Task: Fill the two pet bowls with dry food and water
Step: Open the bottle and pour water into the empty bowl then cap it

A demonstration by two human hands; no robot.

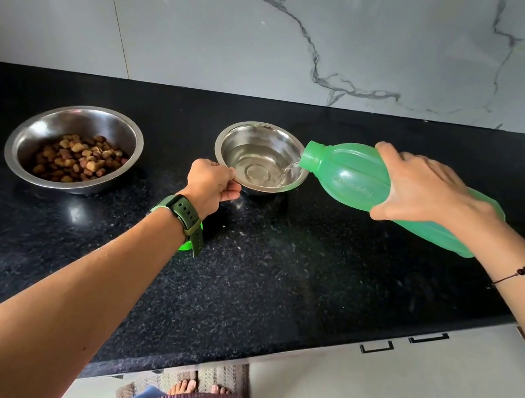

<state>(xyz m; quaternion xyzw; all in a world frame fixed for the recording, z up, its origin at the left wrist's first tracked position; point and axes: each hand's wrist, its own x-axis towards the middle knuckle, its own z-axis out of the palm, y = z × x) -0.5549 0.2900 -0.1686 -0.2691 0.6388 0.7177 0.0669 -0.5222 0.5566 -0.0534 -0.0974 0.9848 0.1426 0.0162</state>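
1. Water bowl (261,158): steel, mid-counter (278,264), partly filled, tipped slightly toward me.
2. My left hand (212,185) pinches its near-left rim, fingers closed on the bowl.
3. My right hand (429,192) grips the green bottle (354,179), tilted, mouth at the bowl's right rim; water (290,168) running in.
4. Food bowl (73,147), far left, holds kibble (82,159).
5. Green cap (185,246) lies near, partly under my left wrist.

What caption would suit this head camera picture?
Right hand pours water from a green bottle into a steel bowl steadied by the left hand.
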